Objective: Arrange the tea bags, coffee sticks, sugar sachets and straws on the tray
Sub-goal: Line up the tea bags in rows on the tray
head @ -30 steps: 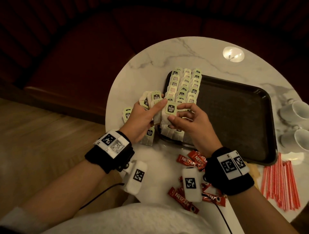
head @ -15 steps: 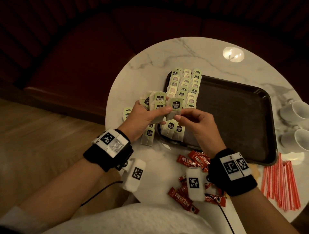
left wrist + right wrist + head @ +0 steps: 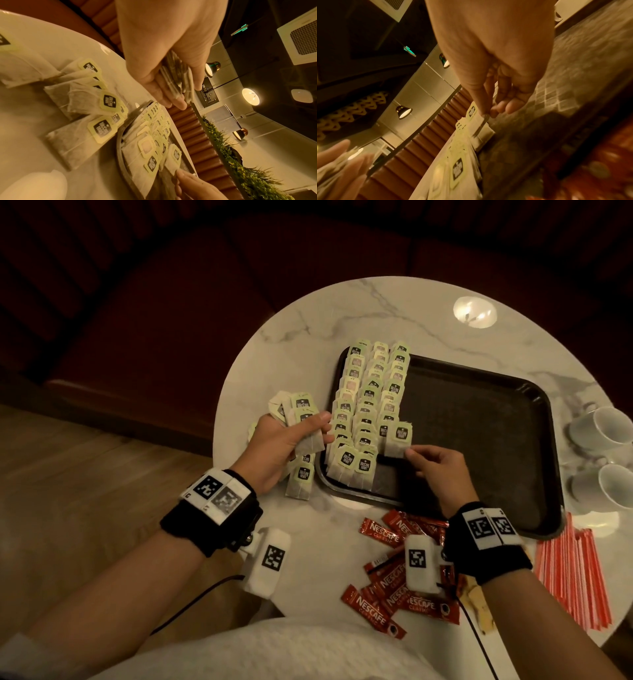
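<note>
Marble table (image 3: 359,313) holds cups (image 3: 603,436) beside tray (image 3: 479,419).

Just beyond the right hand (image 3: 436,470), on the tray (image 3: 479,419): rows of tea bags (image 3: 370,405). Left of them, a stack of tea bags (image 3: 301,419) in the left hand (image 3: 281,446). Behind the right wrist, coffee sticks (image 3: 387,587); to its right, straws (image 3: 575,573).

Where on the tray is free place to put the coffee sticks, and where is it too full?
Free: the tray floor from the tea bag rows across to its right rim. Crowded: the tray's left end and the table beside it, where the left hand grips more tea bags.
</note>
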`<action>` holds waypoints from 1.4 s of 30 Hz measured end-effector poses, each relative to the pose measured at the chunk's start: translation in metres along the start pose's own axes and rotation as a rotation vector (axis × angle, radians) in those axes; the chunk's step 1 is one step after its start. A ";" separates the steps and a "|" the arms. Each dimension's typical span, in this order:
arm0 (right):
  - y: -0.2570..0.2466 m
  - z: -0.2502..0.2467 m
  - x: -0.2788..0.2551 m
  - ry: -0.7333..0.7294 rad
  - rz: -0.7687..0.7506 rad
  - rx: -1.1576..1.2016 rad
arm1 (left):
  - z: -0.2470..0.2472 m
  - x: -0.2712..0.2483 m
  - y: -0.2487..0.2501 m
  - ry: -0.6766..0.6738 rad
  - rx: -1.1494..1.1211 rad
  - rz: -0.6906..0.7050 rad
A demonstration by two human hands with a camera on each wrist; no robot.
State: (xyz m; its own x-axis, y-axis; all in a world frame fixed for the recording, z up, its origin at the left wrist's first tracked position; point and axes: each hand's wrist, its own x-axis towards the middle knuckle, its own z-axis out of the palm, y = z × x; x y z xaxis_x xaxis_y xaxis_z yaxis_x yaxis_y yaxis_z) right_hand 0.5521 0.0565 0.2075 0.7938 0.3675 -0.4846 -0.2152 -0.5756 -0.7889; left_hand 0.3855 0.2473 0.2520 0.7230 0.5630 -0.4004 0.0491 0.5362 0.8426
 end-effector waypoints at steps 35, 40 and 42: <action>-0.059 0.054 -0.053 -0.368 -0.407 -0.077 | 0.018 0.002 -0.005 0.068 0.221 0.069; -0.057 0.067 -0.053 -0.367 -0.369 -0.008 | 0.016 0.001 -0.005 0.063 0.144 0.086; -0.058 0.069 -0.054 -0.372 -0.361 0.011 | 0.016 0.001 -0.006 0.081 0.106 0.100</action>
State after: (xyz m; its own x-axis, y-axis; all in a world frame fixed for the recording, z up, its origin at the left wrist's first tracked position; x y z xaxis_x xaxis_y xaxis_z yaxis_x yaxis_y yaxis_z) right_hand 0.4828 0.1200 0.2529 0.5633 0.7772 -0.2804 0.0277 -0.3569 -0.9337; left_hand 0.3970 0.2343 0.2525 0.6702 0.6611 -0.3372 0.0556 0.4083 0.9112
